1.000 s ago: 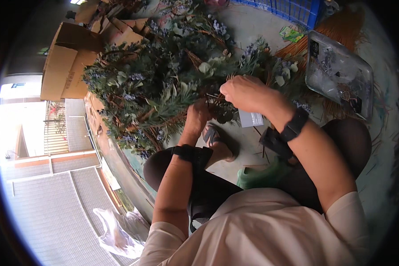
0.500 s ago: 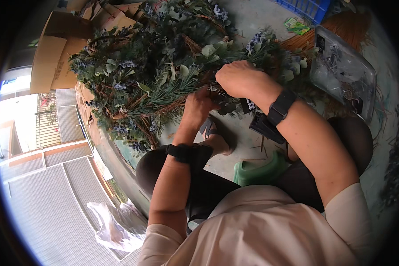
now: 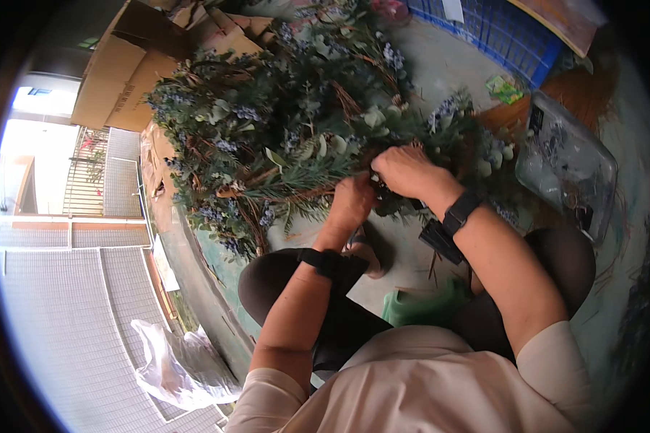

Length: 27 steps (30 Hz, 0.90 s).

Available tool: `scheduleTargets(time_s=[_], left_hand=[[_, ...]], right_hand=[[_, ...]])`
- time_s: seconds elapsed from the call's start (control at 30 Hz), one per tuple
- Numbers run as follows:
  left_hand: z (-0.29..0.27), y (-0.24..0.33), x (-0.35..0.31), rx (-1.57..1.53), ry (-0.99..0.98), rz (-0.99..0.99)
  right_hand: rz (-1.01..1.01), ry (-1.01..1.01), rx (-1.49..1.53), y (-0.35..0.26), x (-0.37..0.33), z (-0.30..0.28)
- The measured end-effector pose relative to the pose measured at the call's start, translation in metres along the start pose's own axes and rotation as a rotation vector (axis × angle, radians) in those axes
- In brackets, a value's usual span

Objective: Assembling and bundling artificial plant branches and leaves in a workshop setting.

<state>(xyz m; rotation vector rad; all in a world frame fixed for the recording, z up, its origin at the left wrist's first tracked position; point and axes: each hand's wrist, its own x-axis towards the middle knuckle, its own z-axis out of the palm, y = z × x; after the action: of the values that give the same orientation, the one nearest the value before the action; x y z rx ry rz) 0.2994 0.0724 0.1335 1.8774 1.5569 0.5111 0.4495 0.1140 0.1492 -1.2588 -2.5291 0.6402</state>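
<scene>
left hand (image 3: 354,200) and right hand (image 3: 409,172) closer together than half a second ago, nearly meeting. pile of twig-based greenery (image 3: 267,115) with blue berry clusters spread across floor directly ahead, near edge at both hands. open cardboard box (image 3: 133,79) beyond pile, at left. clear plastic tray (image 3: 574,169) beside pile's right end. both hands' fingers curled narrow among sprigs; cannot tell what either pinches, fingertips hidden. black wristband (image 3: 461,211) on right wrist.
</scene>
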Motion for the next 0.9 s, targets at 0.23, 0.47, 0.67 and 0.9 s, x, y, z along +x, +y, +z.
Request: scheduleTargets(time_s=[0.23,0.47,0.67,0.9], left_hand=[[0.0,-0.003,-0.004,0.096,0.021,-0.035],[-0.008,0.016,-0.01,0.412,0.173,0.044],[-0.035,0.047,-0.03,0.585,0.203,0.018],[-0.03,0.06,-0.07,0.541,0.182,-0.107]], right_hand=[[0.02,-0.087,-0.031,-0.008,-0.001,0.0],[0.018,-0.046,0.134,-0.008,0.005,-0.006],[-0.081,-0.067,0.374,-0.019,0.002,-0.024],[-0.23,-0.223,0.424,-0.04,-0.013,-0.02]])
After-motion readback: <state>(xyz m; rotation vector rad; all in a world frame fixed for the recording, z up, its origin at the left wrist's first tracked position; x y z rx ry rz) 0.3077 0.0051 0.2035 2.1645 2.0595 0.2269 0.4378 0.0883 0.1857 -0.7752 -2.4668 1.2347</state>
